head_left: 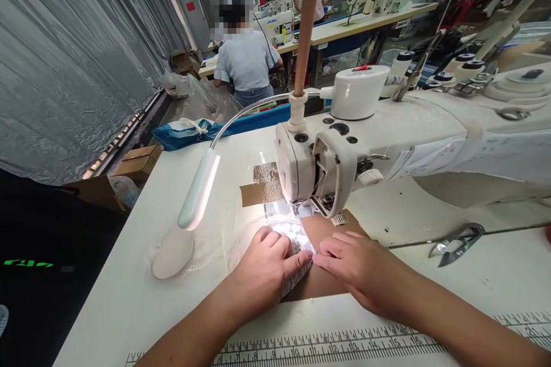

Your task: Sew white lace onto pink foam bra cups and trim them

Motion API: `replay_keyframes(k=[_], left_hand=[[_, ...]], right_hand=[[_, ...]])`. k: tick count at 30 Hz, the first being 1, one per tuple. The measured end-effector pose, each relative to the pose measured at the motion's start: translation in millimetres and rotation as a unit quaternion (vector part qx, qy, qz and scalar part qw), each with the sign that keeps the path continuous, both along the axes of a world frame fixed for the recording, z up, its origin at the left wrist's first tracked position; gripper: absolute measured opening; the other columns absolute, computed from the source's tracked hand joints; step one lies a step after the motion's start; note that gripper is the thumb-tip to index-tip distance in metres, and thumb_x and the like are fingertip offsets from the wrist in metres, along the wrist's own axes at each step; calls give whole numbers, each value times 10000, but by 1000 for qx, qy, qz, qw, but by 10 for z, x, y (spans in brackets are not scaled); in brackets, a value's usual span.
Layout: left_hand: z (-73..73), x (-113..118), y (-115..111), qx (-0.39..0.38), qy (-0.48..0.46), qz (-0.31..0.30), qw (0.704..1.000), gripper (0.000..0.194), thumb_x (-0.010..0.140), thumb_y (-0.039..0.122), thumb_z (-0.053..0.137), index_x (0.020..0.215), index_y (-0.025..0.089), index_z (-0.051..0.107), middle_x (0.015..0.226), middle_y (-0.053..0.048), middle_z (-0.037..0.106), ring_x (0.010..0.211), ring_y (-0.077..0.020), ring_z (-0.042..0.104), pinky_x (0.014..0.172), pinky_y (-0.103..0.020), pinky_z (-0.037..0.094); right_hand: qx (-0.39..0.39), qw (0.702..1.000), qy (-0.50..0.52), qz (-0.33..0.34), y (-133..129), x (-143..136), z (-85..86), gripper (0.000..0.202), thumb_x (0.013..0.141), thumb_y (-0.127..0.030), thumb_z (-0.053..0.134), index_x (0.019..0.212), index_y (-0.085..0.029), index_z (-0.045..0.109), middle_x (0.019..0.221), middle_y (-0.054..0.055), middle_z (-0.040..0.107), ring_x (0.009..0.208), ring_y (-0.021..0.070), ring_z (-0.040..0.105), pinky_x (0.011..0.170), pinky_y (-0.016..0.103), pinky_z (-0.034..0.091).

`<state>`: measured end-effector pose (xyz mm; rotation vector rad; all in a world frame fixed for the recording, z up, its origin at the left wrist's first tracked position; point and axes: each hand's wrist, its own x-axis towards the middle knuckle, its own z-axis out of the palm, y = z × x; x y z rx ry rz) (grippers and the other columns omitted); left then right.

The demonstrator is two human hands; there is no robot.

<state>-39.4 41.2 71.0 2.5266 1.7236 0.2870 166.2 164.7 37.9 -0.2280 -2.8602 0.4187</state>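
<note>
A: What is shown, left to right?

B: Near the left edge of the table [129,298], an oval pad [173,255]; next, the left hand [267,261], thumb apart from bent fingers, atop white lace [300,235]. The lace lies before the sewing head [297,155], back from the near edge. The right hand [361,266] meets its rim; whether it pinches, I cannot tell.

A: Good technique?

B: Probably lace flat, rim guided evenly, fingertips clear.

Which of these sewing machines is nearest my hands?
The white sewing machine in the right foreground, just beyond your left hand and right hand; the others, like the JUKI-marked machine, stand farther back.
</note>
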Motion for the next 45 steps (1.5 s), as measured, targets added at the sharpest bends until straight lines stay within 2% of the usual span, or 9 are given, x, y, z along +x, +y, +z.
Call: replay_keyframes(k=[6, 10, 13, 17, 21, 23, 28, 37, 45], left_hand=[[-16, 6, 13, 20, -2, -1, 1000, 366, 891, 182, 476, 1249, 220, 544, 854, -56, 511, 772, -192, 373, 798, -394, 356], [-29, 3, 15, 31, 1, -3, 1000, 372, 880, 178, 494, 1245, 209, 556, 847, -56, 517, 771, -192, 376, 819, -402, 362], [-33, 2, 16, 40, 1, -5, 999, 371, 885, 172, 487, 1247, 199, 562, 834, -57, 515, 767, -189, 375, 836, -406, 371], [-31, 4, 12, 43, -12, -5, 999, 362, 896, 165, 464, 1239, 205, 571, 908, -74, 544, 812, -195, 417, 855, -420, 386], [-32, -3, 12, 15, -4, -6, 1000, 433, 860, 177, 487, 1289, 211, 527, 1319, -103, 478, 984, -244, 465, 854, -421, 432], [-32, -11, 17, -4, 5, -3, 1000, 492, 830, 185, 500, 1322, 202, 490, 1403, -86, 430, 986, -250, 476, 820, -416, 460], [-31, -28, 20, -8, 9, 7, 1000, 472, 842, 178, 459, 1311, 132, 492, 1379, -81, 487, 961, -246, 496, 814, -412, 491], [-33, -50, 63, 0, -2, 8, 1000, 483, 807, 151, 495, 1288, 121, 527, 1388, -75, 499, 964, -255, 506, 811, -428, 498], [-1, -238, 238, 22, 28, -7, 999, 433, 897, 158, 436, 1322, 122, 510, 1394, -83, 504, 1025, -265, 496, 856, -447, 478]], right_hand=[[-4, 1000, 15, -4, 7, -10, 15, 419, 630, -34, 494, 979, -233, 614, 842, 18, 535, 768, 128, 353, 670, 246, 168], [-46, 999, 7, -23, 12, 13, 75, 297, 781, -76, 421, 933, -226, 626, 784, 17, 534, 736, 118, 370, 636, 240, 166], [-66, 996, 12, -56, 7, 11, 79, 315, 865, -115, 345, 944, -229, 629, 777, 14, 541, 715, 106, 381, 619, 236, 169], [-26, 997, 26, -67, -14, -30, -3, 281, 785, -67, 396, 882, -202, 621, 767, 23, 523, 711, 112, 357, 630, 250, 167], [15, 998, 33, -59, -29, -72, -15, 243, 708, -21, 445, 812, -174, 602, 766, 29, 516, 716, 116, 355, 646, 254, 190], [28, 998, 39, -49, -34, -80, 30, 244, 707, -17, 453, 813, -175, 606, 770, 26, 522, 722, 118, 361, 650, 255, 202], [55, 996, 53, -48, -48, -82, 122, 261, 739, -30, 461, 851, -185, 638, 776, 29, 530, 732, 119, 364, 653, 258, 221], [47, 997, 32, -59, -22, -121, -57, 286, 703, -64, 468, 871, -194, 660, 796, 60, 520, 745, 137, 345, 644, 277, 197], [45, 994, 34, -98, -24, -277, 89, 205, 759, -44, 449, 797, -157, 616, 816, 42, 548, 738, 125, 345, 662, 268, 180]])
